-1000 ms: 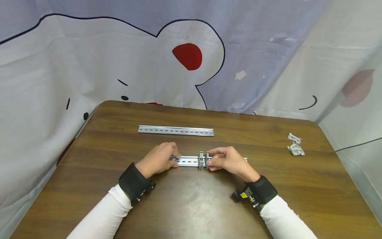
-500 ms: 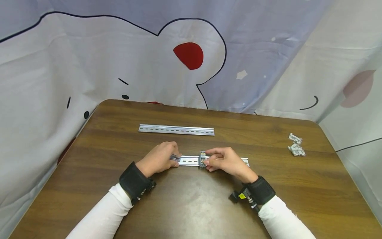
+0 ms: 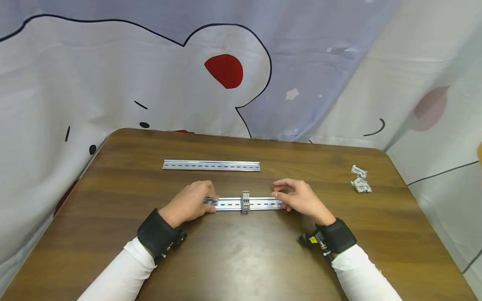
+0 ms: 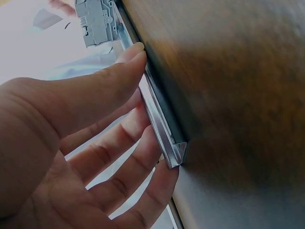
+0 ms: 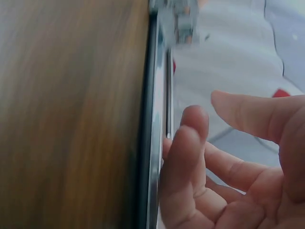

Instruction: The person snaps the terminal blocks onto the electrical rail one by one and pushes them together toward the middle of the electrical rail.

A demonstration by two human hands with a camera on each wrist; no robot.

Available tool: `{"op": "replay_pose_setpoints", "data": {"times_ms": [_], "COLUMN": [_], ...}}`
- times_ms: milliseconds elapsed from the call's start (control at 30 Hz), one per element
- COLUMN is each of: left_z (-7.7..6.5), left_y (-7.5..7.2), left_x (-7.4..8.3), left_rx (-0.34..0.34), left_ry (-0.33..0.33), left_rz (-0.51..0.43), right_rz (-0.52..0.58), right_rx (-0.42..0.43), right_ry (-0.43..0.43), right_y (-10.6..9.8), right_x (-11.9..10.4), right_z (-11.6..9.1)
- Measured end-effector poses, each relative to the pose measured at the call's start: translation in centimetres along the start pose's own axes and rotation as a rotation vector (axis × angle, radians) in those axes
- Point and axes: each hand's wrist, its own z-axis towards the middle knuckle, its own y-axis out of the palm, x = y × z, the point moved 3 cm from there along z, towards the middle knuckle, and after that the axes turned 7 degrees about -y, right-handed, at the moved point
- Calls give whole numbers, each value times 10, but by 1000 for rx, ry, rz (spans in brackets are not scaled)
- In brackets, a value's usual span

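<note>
A slotted metal DIN rail (image 3: 263,204) lies across the table in front of me. Its left end is pinched by my left hand (image 3: 188,202), thumb on the near edge and fingers along the far one, as the left wrist view shows. Several grey terminal blocks (image 3: 246,202) sit side by side near the rail's middle; in the left wrist view the end block (image 4: 97,21) stands up from the rail. My right hand (image 3: 300,199) is over the rail's right end, holding nothing. In the right wrist view its thumb and fingers (image 5: 188,152) are apart, close beside the rail.
A second DIN rail (image 3: 211,166) lies farther back, roughly parallel. Loose light-coloured terminal blocks (image 3: 361,185) are piled at the right of the wooden table (image 3: 241,259). A printed curtain (image 3: 150,75) hangs behind the table's back edge.
My right hand has pushed its terminal block left against the others, let go, and moved right along the rail. The left hand keeps its grip. The head view has shifted slightly.
</note>
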Motion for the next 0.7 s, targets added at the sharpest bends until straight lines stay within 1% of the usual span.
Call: {"op": "replay_pose_setpoints", "data": {"times_ms": [133,200,300,400,467,533,633,700], "left_z": [-2,-2,-2,-2,-1,0,3,5], "left_y": [1,2,3,3,3,3,4,6], "left_x": [-2,-4,-5,-5,-5,-4,-3,-1], "left_rx": [1,3,-8,-18,-17,-16,-26,-35], "left_ry": [5,9,-4,-12,-14,-10,-15,-17], "left_rz": [1,2,-6,-15,-19,-20,-19,-20], "right_rz": [-147,-255,-445,-574,-619,-635,-608,-568], "right_rx": [71,114,174,188,175,141,111,126], "right_ry": [4,-2,3,46,96,183,335,427], "right_y": [-23,-37,-60,-83,-99,-114,-136,-149], "right_x": [15,23,36,47,52,56,66,73], "right_z": [-10,-15,-24,-34,-42,-50,-63,-71]}}
